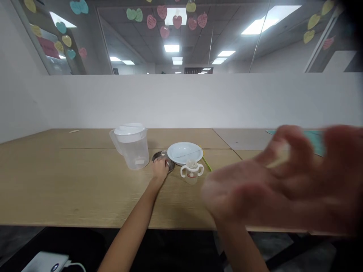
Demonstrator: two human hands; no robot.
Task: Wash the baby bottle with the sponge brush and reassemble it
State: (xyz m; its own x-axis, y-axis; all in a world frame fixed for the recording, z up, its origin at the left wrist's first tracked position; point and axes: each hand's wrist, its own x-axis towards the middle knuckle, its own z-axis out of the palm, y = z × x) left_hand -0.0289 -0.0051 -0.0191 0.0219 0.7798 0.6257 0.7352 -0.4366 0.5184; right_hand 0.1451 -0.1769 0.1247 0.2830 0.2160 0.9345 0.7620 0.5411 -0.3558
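Observation:
My left hand (160,168) reaches to a shiny round metal dish (171,165) on the table. Its fingers are closed at the dish, with a clear, glassy shape just beyond them; exactly what they grip is hidden. Close to the camera and blurred, my right hand (272,181) is raised with the palm turned up. Its fingers are bent and spread apart, with nothing in them. A white plate (184,150) sits right of the dish. In front of the plate stands a two-handled baby cup (192,174). Left of the dish is a clear pitcher (134,149) with a white lid.
A thin yellow-green stick (207,163) lies beside the plate. Behind my right hand is a teal mat (313,139). The wooden table (85,181) meets a white wall at the back. Below the front edge, a white device (45,261) with a cable rests at lower left.

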